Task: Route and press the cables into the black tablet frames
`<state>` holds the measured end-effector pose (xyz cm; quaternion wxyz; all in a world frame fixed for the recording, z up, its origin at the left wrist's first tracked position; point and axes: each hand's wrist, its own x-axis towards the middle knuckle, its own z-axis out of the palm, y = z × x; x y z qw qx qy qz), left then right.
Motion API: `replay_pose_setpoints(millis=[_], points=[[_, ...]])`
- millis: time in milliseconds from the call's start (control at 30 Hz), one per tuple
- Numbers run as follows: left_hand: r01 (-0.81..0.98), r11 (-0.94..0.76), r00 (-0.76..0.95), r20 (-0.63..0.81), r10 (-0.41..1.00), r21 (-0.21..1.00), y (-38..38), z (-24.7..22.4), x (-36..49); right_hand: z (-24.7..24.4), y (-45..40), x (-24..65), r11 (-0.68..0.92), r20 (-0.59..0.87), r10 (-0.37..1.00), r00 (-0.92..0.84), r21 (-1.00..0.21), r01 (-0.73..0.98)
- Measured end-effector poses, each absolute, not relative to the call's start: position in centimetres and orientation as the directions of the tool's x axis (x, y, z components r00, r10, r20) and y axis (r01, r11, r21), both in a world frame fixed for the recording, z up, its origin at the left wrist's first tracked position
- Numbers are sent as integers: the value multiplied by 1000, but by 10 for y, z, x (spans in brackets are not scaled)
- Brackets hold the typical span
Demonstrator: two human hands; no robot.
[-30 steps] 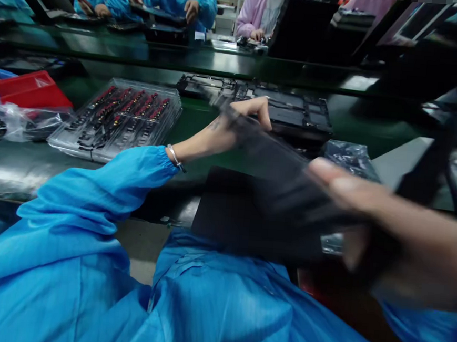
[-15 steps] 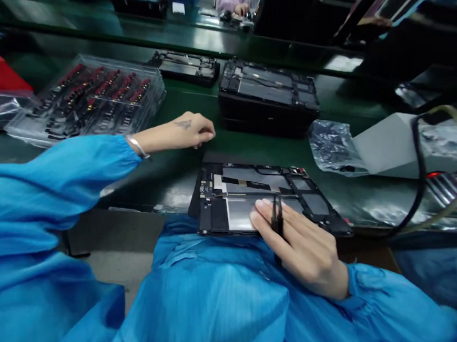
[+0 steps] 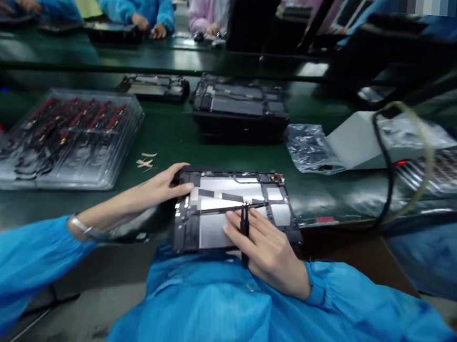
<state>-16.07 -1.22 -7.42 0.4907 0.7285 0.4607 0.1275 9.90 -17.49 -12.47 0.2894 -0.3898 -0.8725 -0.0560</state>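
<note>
An opened tablet-like device (image 3: 215, 233) with silver panels and a dark ribbon strip lies at the green bench's front edge. My left hand (image 3: 168, 184) grips its upper left corner, thumb on top and fingers at the far edge. Over the device's lower middle rests my right hand (image 3: 266, 242), fingertips on the silver panel. Black tweezers (image 3: 244, 227) are held between the fingers of that hand, tips pointing away from me.
Clear trays of small red-and-black parts (image 3: 73, 137) stand left, beside thin scraps (image 3: 146, 162). Stacked devices (image 3: 241, 111) stand behind, with another device (image 3: 154, 87) to their left. A plastic bag (image 3: 313, 148), white box (image 3: 353, 138) and looping cables (image 3: 383, 167) are right. People work opposite.
My left hand has come down from above the bench and taken hold of the device's corner. The device appears slightly turned. The camera view has shifted, and the scraps now show.
</note>
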Motion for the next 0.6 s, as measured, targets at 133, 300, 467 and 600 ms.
replay_pose_setpoints(millis=[133,300,467,600], points=[[310,263,477,-389,788,913,-37,-53,-155,-125,-165,100,700,680,562,-471,-88,708],[224,252,316,-315,895,941,-25,-39,-140,-104,-137,116,757,838,306,-451,73,650],[192,65,313,-124,942,979,38,8,-96,-84,-96,150,725,882,-48,-470,354,591],[133,-98,363,44,931,986,100,50,-26,-95,-56,180,673,796,-66,-602,481,562]])
